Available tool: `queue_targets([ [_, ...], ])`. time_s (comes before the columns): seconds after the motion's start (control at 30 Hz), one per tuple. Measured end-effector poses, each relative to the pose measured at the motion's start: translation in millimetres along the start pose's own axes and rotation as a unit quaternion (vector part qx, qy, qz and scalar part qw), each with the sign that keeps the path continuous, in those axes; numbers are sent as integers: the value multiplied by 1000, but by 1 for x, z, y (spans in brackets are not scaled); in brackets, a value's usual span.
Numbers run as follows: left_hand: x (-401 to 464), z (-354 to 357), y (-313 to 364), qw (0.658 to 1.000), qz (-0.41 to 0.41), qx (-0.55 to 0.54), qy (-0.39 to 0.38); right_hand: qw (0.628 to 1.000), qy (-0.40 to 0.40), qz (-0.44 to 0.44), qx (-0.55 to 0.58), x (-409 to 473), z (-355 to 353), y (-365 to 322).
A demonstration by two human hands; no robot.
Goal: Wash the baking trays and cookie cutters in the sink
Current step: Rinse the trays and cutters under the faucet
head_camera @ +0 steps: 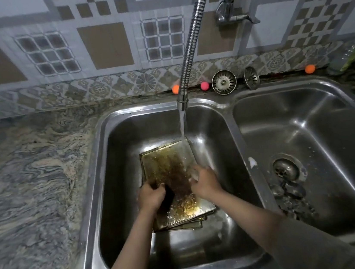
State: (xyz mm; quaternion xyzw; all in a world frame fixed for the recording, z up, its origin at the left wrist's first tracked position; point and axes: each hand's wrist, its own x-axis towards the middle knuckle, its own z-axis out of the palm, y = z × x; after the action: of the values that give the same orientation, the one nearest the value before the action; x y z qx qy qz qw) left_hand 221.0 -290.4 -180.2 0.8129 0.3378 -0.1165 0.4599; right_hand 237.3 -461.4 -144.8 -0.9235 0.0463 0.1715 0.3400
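A greasy, brown-stained baking tray (164,161) lies on top of other trays (184,225) in the left sink basin (116,156). Water runs from the flexible tap hose (191,40) onto the tray's far right corner. My left hand (151,196) grips a dark scrubber (169,197) at the tray's left edge. My right hand (203,180) sits on the tray's right side, fingers curled round something pale and wet that I cannot identify. Several dark small items, possibly cookie cutters (291,198), lie in the right basin near its drain (286,168).
Two metal sink strainers (223,82) (251,77) lean against the tiled wall behind the sink, with small orange and pink balls (175,89) beside them. A marbled stone counter (28,188) spreads to the left. A tap valve (227,13) is mounted on the wall.
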Motion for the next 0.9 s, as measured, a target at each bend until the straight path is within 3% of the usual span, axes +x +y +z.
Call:
queue_targets([
  [0.3, -10, -4, 1, 1000, 9, 4, -2, 993, 117, -11, 14, -19, 10, -21],
  [0.63, -26, -19, 9, 993, 10, -113, -42, 990, 110, -77, 35, -33, -16, -32],
  [0.9, -40, -19, 25, 987, 62, -135, -58, 991, 111, -28, 69, -32, -56, -36],
])
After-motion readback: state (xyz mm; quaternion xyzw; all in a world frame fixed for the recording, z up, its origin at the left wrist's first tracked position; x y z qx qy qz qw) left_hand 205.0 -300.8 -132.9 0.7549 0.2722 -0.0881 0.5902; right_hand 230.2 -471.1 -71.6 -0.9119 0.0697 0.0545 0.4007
